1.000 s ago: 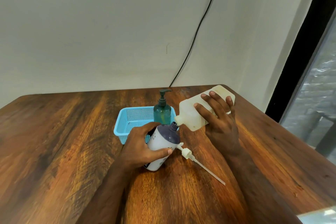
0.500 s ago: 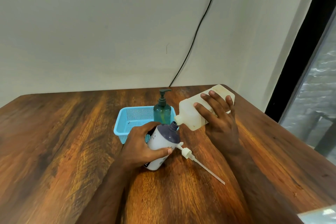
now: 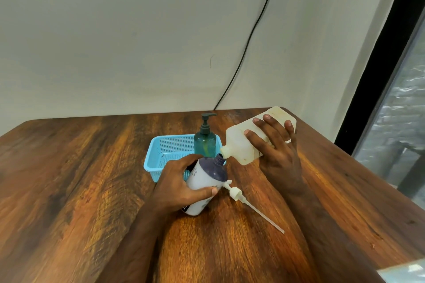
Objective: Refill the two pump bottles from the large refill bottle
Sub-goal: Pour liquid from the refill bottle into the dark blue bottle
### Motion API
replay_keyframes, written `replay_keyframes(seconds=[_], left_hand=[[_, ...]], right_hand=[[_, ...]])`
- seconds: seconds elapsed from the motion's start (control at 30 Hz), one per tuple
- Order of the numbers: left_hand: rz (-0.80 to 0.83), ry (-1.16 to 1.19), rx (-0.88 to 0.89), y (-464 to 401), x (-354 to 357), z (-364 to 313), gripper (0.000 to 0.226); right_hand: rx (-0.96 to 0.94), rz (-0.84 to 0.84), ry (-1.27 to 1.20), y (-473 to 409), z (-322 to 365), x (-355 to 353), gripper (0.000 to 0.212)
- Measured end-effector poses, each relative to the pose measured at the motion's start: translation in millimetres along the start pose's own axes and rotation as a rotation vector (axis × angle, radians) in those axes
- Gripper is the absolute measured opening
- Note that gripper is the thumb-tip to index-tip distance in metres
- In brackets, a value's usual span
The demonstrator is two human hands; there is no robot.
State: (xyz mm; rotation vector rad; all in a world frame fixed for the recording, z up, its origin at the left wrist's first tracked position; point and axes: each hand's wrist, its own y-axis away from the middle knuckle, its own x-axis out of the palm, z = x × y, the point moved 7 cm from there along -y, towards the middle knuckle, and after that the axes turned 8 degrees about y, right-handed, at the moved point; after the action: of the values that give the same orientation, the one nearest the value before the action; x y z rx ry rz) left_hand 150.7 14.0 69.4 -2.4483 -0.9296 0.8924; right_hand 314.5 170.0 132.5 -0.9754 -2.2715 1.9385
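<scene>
At the centre of the frame the left hand (image 3: 181,181) grips a white pump bottle (image 3: 204,188) with a dark purple shoulder, fingers and thumb curled round its body; the bottle is tilted, its open neck pointing up and to the right and its base low, near or on the wooden table (image 3: 69,190) — which one I cannot tell. Right of centre the right hand (image 3: 276,151) holds the large refill bottle (image 3: 243,142), a translucent cream jug, with spread fingers wrapped over its upper side; the jug lies nearly on its side, spout pointing left and down, right at the purple bottle's neck. Whether liquid is flowing cannot be seen. Just behind the two mouths stands a teal pump bottle (image 3: 205,142), upright with its dark pump head on, at the right end of a light blue mesh basket (image 3: 161,151). A white pump head with its long dip tube (image 3: 236,194) lies on the table just right of the white bottle, the tube running toward the lower right. A black cable (image 3: 253,34) hangs down the pale wall in the upper part of the frame.
</scene>
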Motion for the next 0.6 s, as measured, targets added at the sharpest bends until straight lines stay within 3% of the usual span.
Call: replay_keyframes(seconds=[0.6], left_hand=[[0.002,0.007,-0.03,-0.4,0.1,5.1,0.06]], right_hand=[[-0.012,0.023,0.007,0.2,-1.3,2.6,0.083]])
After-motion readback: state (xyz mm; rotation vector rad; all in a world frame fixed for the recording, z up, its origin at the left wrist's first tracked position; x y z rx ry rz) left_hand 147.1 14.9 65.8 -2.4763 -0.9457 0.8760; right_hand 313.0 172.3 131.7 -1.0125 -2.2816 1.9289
